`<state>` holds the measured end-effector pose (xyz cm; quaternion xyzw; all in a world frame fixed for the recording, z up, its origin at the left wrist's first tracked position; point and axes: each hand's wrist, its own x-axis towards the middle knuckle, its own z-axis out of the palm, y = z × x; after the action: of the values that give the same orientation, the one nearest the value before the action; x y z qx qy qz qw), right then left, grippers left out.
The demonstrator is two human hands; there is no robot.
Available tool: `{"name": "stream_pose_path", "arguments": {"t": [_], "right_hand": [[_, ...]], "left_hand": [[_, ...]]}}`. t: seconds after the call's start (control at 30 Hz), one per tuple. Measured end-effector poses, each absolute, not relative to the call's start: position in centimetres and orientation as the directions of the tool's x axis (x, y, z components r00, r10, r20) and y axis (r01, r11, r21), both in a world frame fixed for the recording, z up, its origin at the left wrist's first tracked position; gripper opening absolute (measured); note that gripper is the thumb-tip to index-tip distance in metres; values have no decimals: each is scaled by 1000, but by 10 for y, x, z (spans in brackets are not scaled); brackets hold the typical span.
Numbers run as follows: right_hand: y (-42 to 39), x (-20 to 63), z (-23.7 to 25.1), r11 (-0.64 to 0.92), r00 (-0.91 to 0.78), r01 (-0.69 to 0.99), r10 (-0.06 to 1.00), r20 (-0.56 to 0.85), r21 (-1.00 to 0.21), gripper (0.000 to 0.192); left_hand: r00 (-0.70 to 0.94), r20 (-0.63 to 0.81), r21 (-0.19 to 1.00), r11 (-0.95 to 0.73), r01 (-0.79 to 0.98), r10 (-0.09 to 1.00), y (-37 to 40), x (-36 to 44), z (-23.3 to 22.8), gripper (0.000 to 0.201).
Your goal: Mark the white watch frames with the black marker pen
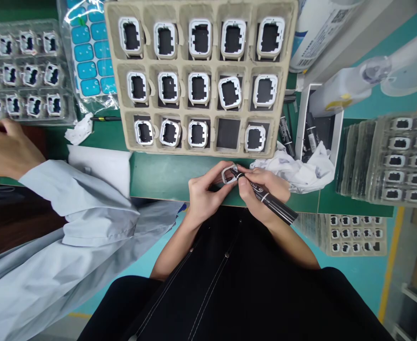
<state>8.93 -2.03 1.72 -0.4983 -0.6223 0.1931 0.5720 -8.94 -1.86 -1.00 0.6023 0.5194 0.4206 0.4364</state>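
Marker pen point(270, 201): long axis runs 10 to 4 o'clock, tip at 10 touching white frame point(227, 173). Right hand point(261, 192) grip clamped on pen; left hand point(204, 194) grip pinches frame.

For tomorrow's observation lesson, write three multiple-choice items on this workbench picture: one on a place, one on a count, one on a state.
1. Where is the white frame that is out of the tray?
A. In the left hand
B. On the floor
C. In the clear blister tray

2. How many pockets of the pulp tray are empty?
A. None
B. One
C. Five

3. What does the right hand do?
A. Rests open on the mat
B. Holds a black marker to the frame
C. Lifts the tray

Answers:
1 A: the left hand pinches the frame above the green mat.
2 B: only the bottom row's fourth pocket lacks a frame.
3 B: the black marker tip meets the frame.
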Motion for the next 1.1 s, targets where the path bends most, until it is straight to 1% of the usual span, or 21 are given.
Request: {"name": "stream_pose_path", "arguments": {"t": [0.1,0.33,0.53,0.6,0.67,0.77,0.83,0.93,1.1], "right_hand": [[-20,89,17,443,140,404,834,533,-800,12],[-22,90,17,428,138,399,846,515,-811,11],[-24,92,11,354,137,496,870,474,-793,8],[-23,91,11,393,127,489,851,509,-779,6],[-21,90,12,438,125,457,830,544,-774,11],[-19,89,15,451,117,429,832,543,-783,19],[-18,89,16,462,99,428,830,548,-777,21],[-19,90,17,468,91,436,827,555,-769,18],[-20,90,17,420,137,439,842,521,-794,13]], "left_hand": [[105,64,960,-90,265,992,-19,-90,-11,42],[113,93,958,-120,259,989,-19,-90,-11,39],[127,111,941,-145,307,986,-19,-90,-10,38],[122,129,934,-162,319,984,-20,-90,-10,39],[115,134,930,-165,327,984,-21,-90,-11,39],[109,122,931,-151,332,987,-21,-89,-11,39],[108,118,933,-148,329,987,-21,-89,-11,39],[116,121,935,-152,319,986,-21,-88,-11,38],[126,112,941,-146,305,986,-20,-88,-11,39]]}}
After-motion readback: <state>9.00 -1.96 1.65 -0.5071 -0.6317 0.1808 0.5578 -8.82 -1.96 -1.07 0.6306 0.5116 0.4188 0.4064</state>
